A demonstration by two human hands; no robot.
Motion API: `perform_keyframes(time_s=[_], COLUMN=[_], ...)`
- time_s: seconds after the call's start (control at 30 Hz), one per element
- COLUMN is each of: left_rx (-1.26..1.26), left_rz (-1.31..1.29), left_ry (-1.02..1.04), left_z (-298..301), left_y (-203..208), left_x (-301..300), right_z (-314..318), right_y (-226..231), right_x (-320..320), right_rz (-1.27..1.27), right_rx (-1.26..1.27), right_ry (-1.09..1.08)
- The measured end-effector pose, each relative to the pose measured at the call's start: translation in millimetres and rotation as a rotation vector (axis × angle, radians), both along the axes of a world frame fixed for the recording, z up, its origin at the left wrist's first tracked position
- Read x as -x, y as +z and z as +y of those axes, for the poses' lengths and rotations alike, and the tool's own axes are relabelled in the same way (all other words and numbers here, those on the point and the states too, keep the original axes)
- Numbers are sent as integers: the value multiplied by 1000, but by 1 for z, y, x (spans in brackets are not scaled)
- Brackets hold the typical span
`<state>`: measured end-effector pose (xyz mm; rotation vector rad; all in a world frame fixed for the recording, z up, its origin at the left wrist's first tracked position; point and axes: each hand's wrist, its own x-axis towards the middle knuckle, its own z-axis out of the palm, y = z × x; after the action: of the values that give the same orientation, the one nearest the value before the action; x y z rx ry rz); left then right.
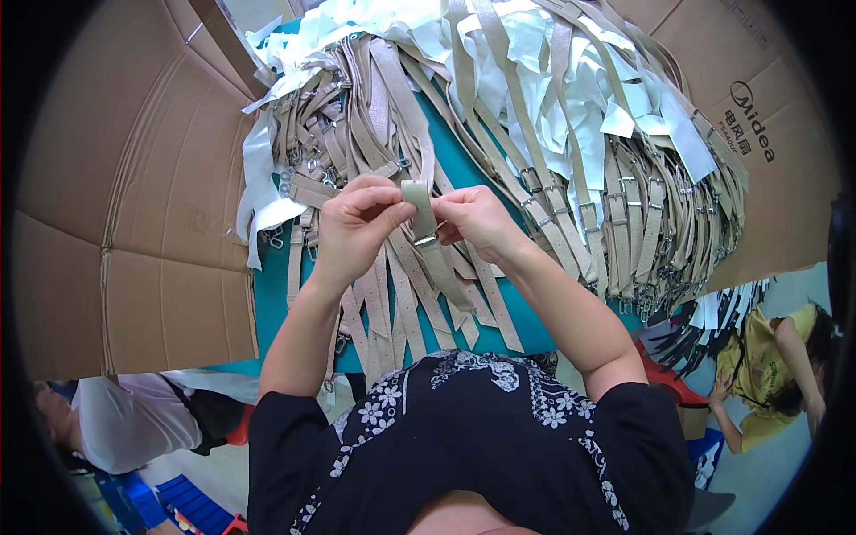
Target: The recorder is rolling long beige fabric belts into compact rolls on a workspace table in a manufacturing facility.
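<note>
Between my two hands is a beige strap (435, 268), looped at its upper end, with a metal buckle (425, 240) part-way down it. My left hand (358, 223) pinches the loop's left side with thumb and fingers. From the other side, my right hand (477, 218) closes its fingertips on the strap just above the buckle. Below the hands, the strap's lower end hangs over other punched straps (392, 308). A heap of beige straps with metal clasps (334, 125) lies just beyond my left hand.
More buckled straps (637, 214) hang in a dense row at the right, with white sheets (580, 125) among them on the green table (276, 334). Cardboard panels (178, 196) stand at both sides. One person in a white top (134, 423) and another in yellow (767, 366) are nearby.
</note>
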<state>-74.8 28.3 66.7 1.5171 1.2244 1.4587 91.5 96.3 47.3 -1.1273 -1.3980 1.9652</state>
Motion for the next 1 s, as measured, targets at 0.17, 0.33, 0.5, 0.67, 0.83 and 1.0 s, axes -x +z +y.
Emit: perform_keyframes(time_s=[0.17, 0.33, 0.5, 0.67, 0.83, 1.0], left_rx=[-26, 197, 90, 19, 31, 366], left_rz=[139, 186, 171, 620, 788, 185], left_ry=[92, 48, 145, 198, 224, -133], left_z=[-2, -9, -16, -29, -28, -37], left_y=[-12, -20, -26, -47, -41, -50], left_x=[1, 2, -21, -45, -56, -88], right_z=[-5, -3, 1, 5, -4, 18], right_y=[-5, -9, -21, -34, -19, -17], right_x=[1, 3, 5, -4, -8, -26], right_rz=[19, 122, 124, 194, 99, 10], right_rx=[111, 197, 243, 255, 321, 309], right_ry=[-45, -65, -134, -210, -302, -257])
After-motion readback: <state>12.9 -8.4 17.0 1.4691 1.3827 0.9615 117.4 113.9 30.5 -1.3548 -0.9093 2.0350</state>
